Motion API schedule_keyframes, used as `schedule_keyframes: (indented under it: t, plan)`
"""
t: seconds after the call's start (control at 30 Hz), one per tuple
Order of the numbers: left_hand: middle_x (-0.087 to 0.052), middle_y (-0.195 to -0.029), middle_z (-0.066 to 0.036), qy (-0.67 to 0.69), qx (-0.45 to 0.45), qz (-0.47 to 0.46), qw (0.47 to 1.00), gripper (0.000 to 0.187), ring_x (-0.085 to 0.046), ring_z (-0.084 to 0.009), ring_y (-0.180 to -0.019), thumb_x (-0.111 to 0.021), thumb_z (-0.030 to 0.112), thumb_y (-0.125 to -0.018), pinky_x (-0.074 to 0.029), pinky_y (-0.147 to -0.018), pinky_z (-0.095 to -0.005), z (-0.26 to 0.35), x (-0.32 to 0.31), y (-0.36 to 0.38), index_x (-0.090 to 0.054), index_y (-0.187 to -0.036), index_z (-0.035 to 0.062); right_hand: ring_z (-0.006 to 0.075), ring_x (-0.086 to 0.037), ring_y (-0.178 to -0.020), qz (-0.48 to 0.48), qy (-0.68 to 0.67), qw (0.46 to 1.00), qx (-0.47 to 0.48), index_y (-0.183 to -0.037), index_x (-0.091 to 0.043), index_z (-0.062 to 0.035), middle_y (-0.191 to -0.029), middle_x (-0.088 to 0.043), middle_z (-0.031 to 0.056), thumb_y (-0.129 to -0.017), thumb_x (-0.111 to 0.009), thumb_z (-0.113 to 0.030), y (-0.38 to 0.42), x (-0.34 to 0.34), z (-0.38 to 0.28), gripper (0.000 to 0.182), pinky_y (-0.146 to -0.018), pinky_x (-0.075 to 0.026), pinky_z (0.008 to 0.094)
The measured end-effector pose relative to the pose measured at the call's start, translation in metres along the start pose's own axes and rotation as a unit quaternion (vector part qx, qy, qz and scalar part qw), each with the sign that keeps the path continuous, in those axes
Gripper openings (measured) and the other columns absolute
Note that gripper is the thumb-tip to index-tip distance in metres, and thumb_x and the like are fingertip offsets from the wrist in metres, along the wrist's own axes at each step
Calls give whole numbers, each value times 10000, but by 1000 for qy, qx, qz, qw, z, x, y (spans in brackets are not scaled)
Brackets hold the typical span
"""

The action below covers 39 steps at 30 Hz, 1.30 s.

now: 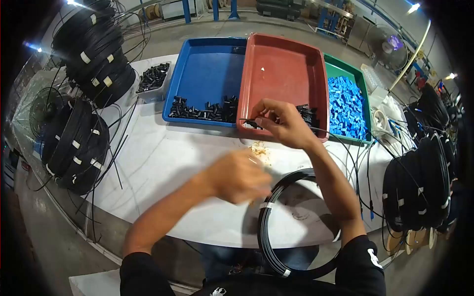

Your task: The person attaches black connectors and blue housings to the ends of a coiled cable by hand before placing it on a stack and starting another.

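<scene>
A black cable [248, 121] is pinched between the thumb and fingers of the right hand [277, 122], and its end is held over the near left corner of the red tray [279, 69]. The left hand [240, 176] is held lower, above the table [158, 182]; it is blurred (its fingers seem curled), so whether anything is gripped cannot be told. Tan scraps [259, 152] are scattered between the hands and the tray. A wire coil [264, 229], bound with white tape, is laid partly on the table and partly past its near edge. Small black parts [224, 109] are gathered along the near side of the blue tray [210, 69], and blue pieces [345, 106] are heaped in the green tray [368, 101]. More coils are stacked at the left [76, 143] and at the right [417, 182].
</scene>
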<state>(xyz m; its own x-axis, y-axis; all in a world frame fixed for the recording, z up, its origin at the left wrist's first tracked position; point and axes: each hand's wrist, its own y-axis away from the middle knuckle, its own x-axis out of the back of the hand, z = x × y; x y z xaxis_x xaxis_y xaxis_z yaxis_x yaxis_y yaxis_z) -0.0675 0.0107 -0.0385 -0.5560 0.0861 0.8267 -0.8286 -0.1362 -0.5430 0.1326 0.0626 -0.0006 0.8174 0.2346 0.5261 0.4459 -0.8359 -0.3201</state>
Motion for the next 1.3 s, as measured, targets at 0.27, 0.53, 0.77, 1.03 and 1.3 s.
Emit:
schedule_keyframes:
  t: [0.27, 0.53, 0.77, 1.03, 1.3]
  plan:
    - [-718, -955, -121, -54, 440, 208, 872, 142, -679, -279, -852, -689, 34, -821, -520, -797, -383, -106, 47, 63, -711, -961, 15, 248, -608, -818, -40, 144, 983, 110, -971, -638, -44, -931, -624, 89, -854, -649, 0, -5, 11, 34, 126, -728, -499, 362]
    - [-711, -975, -148, -144, 516, 124, 835, 239, -672, -324, -927, -731, 71, -802, -526, -849, -413, -143, 34, 50, -744, -1040, 59, 278, -646, -735, -33, 127, 981, 140, -888, -630, -62, -839, -584, 80, -754, -677, -29, 70, -12, 9, 147, -596, -510, 364]
    - [-705, -857, -143, -39, 547, 149, 823, 150, -676, -318, -797, -740, 30, -799, -527, -756, -383, -145, 28, 48, -704, -943, 9, 181, -580, -579, 73, 86, 988, 103, -836, -622, -31, -759, -532, 73, -740, -686, 5, 70, -11, 12, 122, -515, -468, 296]
    - [-669, -748, -134, -81, 523, 116, 840, 146, -674, -259, -740, -751, 17, -775, -504, -688, -359, -142, 33, 52, -618, -835, 3, 216, -609, -630, 122, 138, 979, 87, -838, -617, -24, -761, -549, 90, -725, -678, -8, 75, 1, 26, 129, -569, -493, 323]
    - [-706, -931, -52, 400, 293, 322, 806, 139, -657, -106, -834, -700, -2, -864, -514, -755, -234, -103, 21, 12, -671, -996, 25, 186, -600, -641, 129, 88, 983, 99, -849, -623, -21, -758, -582, 85, -776, -676, -40, 76, 18, 8, 92, -567, -474, 304]
